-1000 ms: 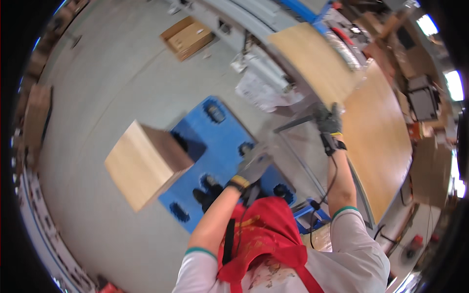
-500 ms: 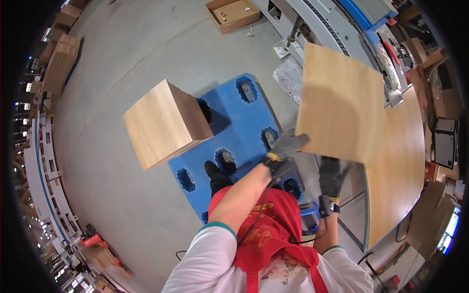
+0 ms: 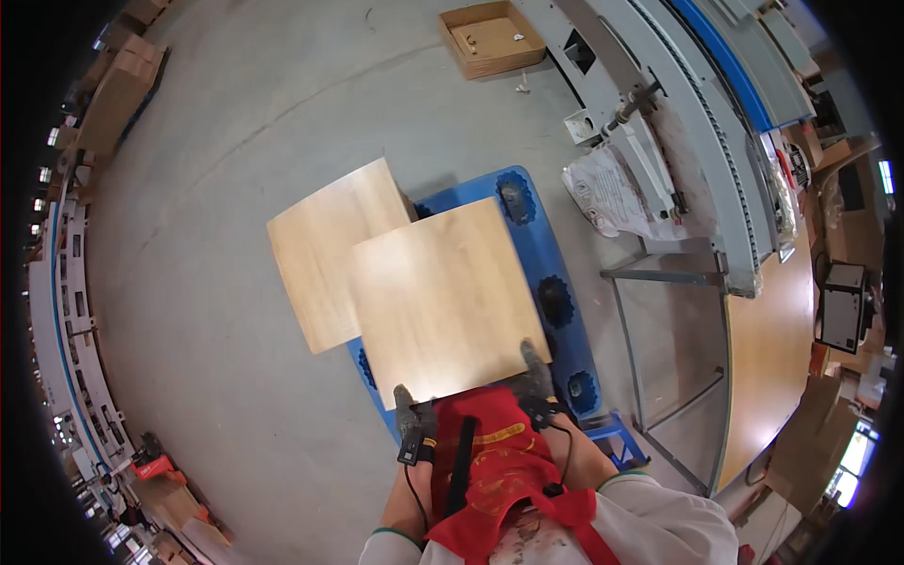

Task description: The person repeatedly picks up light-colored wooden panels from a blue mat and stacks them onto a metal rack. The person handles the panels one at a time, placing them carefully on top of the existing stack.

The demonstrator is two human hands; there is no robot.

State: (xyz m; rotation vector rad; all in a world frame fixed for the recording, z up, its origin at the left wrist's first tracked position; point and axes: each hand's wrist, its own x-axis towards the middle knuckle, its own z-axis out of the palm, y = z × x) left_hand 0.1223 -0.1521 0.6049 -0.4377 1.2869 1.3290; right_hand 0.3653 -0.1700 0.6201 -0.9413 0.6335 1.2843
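Note:
A square light-wood panel (image 3: 447,297) is held level in front of my red apron, by its near edge. My left hand (image 3: 411,414), in a grey glove, grips its near left corner with the thumb on top. At the near right corner my gloved right hand (image 3: 537,373) holds it the same way. The fingers of both hands are hidden underneath. Beyond and to the left, a stack of like wood panels (image 3: 325,245) sits on a blue plastic pallet (image 3: 565,353). The held panel overlaps the stack's right part in view and hides much of the pallet.
A table with a wood top (image 3: 767,363) and grey metal legs stands at my right, beside a long conveyor-like machine (image 3: 702,122). Plastic wrapping (image 3: 607,193) lies by the machine. A shallow cardboard box (image 3: 490,42) rests on the floor at the far side.
The panel has swung from the right, near the table, to in front of me over the pallet. My left hand has moved to its near left corner; both hands now grip the near edge.

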